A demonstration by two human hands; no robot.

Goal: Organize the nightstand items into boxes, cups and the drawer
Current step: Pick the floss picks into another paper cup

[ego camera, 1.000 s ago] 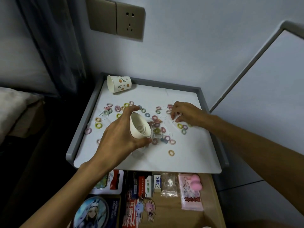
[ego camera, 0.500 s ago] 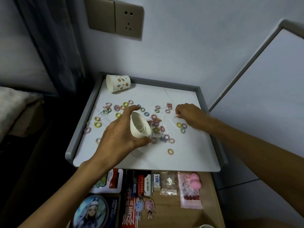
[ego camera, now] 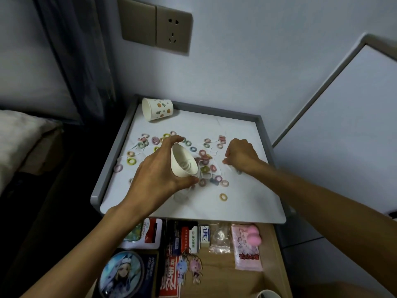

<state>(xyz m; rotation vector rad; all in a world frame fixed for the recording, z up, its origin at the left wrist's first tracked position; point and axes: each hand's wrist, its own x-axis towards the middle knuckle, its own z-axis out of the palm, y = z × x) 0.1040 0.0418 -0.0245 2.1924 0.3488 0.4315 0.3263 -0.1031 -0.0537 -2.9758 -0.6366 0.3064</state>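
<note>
My left hand [ego camera: 158, 177] grips a white paper cup [ego camera: 182, 161], tilted with its mouth facing right over the nightstand top [ego camera: 242, 203]. Several small coloured hair ties [ego camera: 206, 168] lie scattered across the white top. To the right of the cup, my right hand [ego camera: 240, 154] has its fingers curled and pinched together just above the ties; whatever it holds is too small to make out. A second, patterned paper cup [ego camera: 158, 109] lies on its side at the back left corner.
The open drawer [ego camera: 268, 276] below holds small boxes [ego camera: 193, 237], a pink packet [ego camera: 247, 248], keychains [ego camera: 190, 269], a clear bag [ego camera: 219, 237] and a round badge [ego camera: 122, 274]. A white cup rim [ego camera: 268, 294] shows at the bottom edge. A grey raised rim [ego camera: 111, 168] borders the top; bed at left.
My right hand has pulled back from the ties at the back right toward the cup's mouth, closing its fingers. The left hand keeps the cup almost still.
</note>
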